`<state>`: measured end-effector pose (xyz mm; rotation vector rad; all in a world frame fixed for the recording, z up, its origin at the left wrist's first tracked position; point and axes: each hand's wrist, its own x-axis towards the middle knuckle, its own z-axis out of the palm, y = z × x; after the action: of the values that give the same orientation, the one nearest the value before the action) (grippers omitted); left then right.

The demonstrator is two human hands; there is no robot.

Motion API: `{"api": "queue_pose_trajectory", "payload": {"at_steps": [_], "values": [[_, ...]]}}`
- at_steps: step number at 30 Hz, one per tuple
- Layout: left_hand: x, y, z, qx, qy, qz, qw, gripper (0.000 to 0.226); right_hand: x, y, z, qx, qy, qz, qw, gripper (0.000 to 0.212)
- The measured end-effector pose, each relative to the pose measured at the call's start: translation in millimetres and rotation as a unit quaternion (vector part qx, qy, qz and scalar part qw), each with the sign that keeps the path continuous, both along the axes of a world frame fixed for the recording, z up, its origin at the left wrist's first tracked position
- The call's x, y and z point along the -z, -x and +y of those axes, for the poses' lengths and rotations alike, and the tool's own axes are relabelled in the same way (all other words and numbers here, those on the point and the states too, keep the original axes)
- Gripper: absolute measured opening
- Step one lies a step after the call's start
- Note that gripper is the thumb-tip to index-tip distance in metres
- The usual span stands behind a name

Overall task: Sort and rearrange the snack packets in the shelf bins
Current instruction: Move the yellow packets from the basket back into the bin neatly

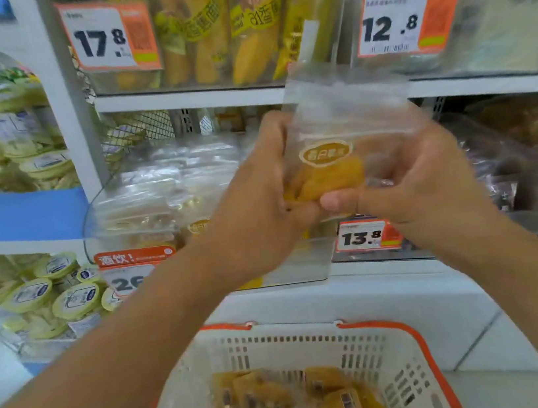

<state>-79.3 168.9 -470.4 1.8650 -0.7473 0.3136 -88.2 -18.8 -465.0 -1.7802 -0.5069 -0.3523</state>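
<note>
Head view: clear snack packet (orange pieces, oval logo) upright at center, pinched low by left hand and right hand; clear shelf bin at 9 o'clock, basket at 6.

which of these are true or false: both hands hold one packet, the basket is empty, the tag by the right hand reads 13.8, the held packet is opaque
1. Both hands, left hand and right hand, hold one packet: true.
2. The basket is empty: false, it holds several orange packets.
3. The tag by the right hand reads 13.8: true.
4. The held packet is opaque: false, it is clear, with orange pieces showing through.
</note>
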Motion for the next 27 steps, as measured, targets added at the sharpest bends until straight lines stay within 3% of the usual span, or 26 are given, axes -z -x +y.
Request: {"api": "queue_pose_trajectory", "payload": {"at_steps": [3,5,10,13,15,17,20,21,24,27], "values": [[2.1,-34.5,20.5,-0.058,-0.142,-0.058,0.986,0.059,1.0,-36.3,8.2,0.015,0.016,-0.047,0.999,0.074],[14.6,-49.0,30.5,-0.113,-0.205,-0.050,0.971,0.050,12.3,-54.3,12.4,0.025,0.045,-0.042,0.998,0.070],[23.6,-69.2,30.1,-0.234,-0.233,-0.003,0.944,0.038,18.9,-92.2,17.4,0.061,0.134,-0.005,0.989,0.062],[28.6,-69.1,34.2,-0.263,-0.328,-0.061,0.905,0.017,13.0,-102.4,13.3,0.092,0.219,-0.008,0.971,0.059],[36.1,-69.0,38.0,-0.265,-0.366,-0.099,0.887,0.024,15.0,-104.2,13.8,0.090,0.273,-0.020,0.958,0.068],[37.8,-70.0,37.2,-0.277,-0.373,-0.107,0.879,0.024,18.9,-105.5,20.3,0.073,0.372,-0.053,0.924,0.067],[36.7,-71.6,31.3,-0.295,-0.392,-0.098,0.866,0.020,22.5,-111.2,33.3,0.058,0.558,-0.107,0.821,0.047],[37.8,-72.4,30.3,-0.301,-0.394,-0.101,0.863,0.021,21.5,-112.8,37.0,0.054,0.595,-0.114,0.794,0.049],[39.6,-73.4,29.5,-0.314,-0.400,-0.113,0.854,0.024,17.1,-116.8,45.0,0.064,0.659,-0.119,0.740,0.070],[39.4,-71.0,32.1,-0.312,-0.415,-0.119,0.847,0.045,22.2,-122.4,49.7,0.097,0.671,-0.184,0.711,0.071]]}}
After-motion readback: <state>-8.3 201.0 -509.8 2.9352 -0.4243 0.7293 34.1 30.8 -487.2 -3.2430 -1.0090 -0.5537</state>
